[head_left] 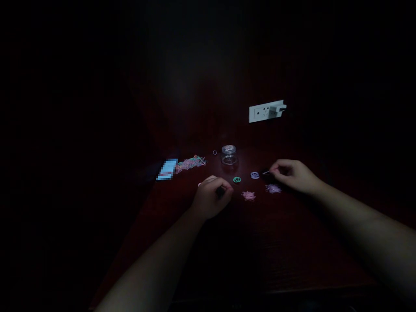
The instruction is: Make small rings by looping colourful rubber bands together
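My right hand [292,174] is pinched shut, with a thin pale elastic band [266,173] sticking out from the fingertips. Just left of it lie several purple elastic bands [255,175], and below it a pile of thin lilac bands [273,188]. My left hand [212,196] is curled with thumb and forefinger together; whatever it may hold is hidden. A bit of pink [199,184] shows at its far edge. Between the hands are green elastic bands [237,179] and a small heap of pink bands [248,196].
A clear lidded jar [229,156] stands behind the bands, with a single small ring [215,152] beside it. Farther left is a mixed heap of coloured bands [191,163] next to a blurred bright rectangle [167,169]. A socket plate [260,113] with a plug is on the wall. The surroundings are very dark.
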The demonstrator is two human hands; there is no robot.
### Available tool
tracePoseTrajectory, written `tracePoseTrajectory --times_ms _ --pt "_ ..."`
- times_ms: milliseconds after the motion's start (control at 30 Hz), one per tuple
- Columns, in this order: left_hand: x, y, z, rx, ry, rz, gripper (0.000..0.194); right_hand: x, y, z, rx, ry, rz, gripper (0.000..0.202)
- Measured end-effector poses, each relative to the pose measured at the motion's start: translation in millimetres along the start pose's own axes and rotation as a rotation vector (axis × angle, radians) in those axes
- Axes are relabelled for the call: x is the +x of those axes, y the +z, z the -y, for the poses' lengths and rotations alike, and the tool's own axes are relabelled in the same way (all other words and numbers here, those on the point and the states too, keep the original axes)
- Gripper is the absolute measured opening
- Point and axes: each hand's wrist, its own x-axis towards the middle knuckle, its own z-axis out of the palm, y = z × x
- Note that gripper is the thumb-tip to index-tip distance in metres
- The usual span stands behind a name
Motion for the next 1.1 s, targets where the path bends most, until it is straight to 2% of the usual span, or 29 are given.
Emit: tracePoseTrajectory --times_ms 67,167,233,333,567,767,1100 --pt "-0.5 -0.3 0.6 0.007 -0.010 0.001 0.011 0.8 -1.2 -1.7 0.043 -0.006 0.050 0.020" --pt "-1.1 -0.1 1.2 -0.004 -0.021 0.010 0.010 2.3 -8.5 -6.6 0.112 0.073 0.107 0.023" --pt "-1.4 0.4 1.7 -0.015 -0.022 0.020 0.010 3.2 -14.7 -9.5 0.127 0.099 0.099 0.023" --pt "-2.2 1.0 2.9 -0.032 -0.015 0.028 0.010 4.0 -20.8 -10.8 0.138 0.129 0.153 0.024" --pt "-4.4 -0.6 5.7 -0.016 -0.031 0.032 0.011 3.5 -24.2 -8.3 0.150 0.242 0.279 0.031" --pt "-2.2 0.4 3.3 -0.044 -0.012 0.044 0.010 3.2 -26.3 -4.5 0.107 0.236 0.356 0.030" --pt "0.2 -0.2 -0.6 -0.065 0.005 0.063 0.010 3.2 -25.4 -5.3 0.065 0.218 0.361 0.028"
